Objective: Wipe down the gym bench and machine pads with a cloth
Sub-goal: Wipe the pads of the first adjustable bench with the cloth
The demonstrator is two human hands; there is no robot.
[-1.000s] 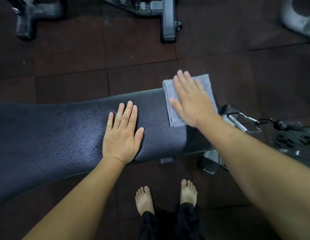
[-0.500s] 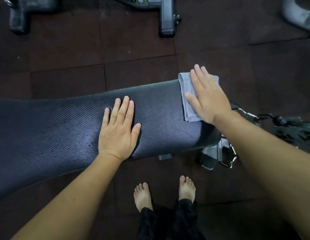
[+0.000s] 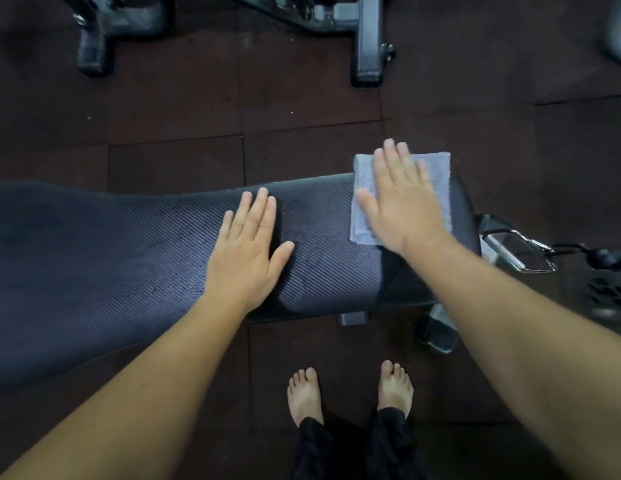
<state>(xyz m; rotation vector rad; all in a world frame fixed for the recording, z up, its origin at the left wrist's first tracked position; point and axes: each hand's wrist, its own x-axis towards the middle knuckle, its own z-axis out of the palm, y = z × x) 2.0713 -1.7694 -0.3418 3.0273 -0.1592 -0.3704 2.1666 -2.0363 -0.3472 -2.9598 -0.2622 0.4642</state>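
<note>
Bench pad of dark ribbed vinyl (image 3: 94,271) across the view, wet-looking specks near its front edge. At mid-pad, left hand (image 3: 246,258) laid flat, fingers straight and close together, bracing. Further right, folded grey-blue cloth (image 3: 439,181) on the pad's end, overhanging the back edge, pinned under right hand (image 3: 402,209), palm down, fingers straight. Wiping step in hand, seemingly. Next, likely: press and drag cloth leftward, bracing hand lifted clear.

light: dim, dark rubber floor tiles (image 3: 170,98) near black | shadow: soft patch beside left hand (image 3: 248,251) on ribbed black padded bench (image 3: 129,254) | glare: glint on chrome cable handle (image 3: 534,241) | blur: right hand (image 3: 402,206) fingertips smeared, corners soft | distortion: bench bows, wide-angle
</note>
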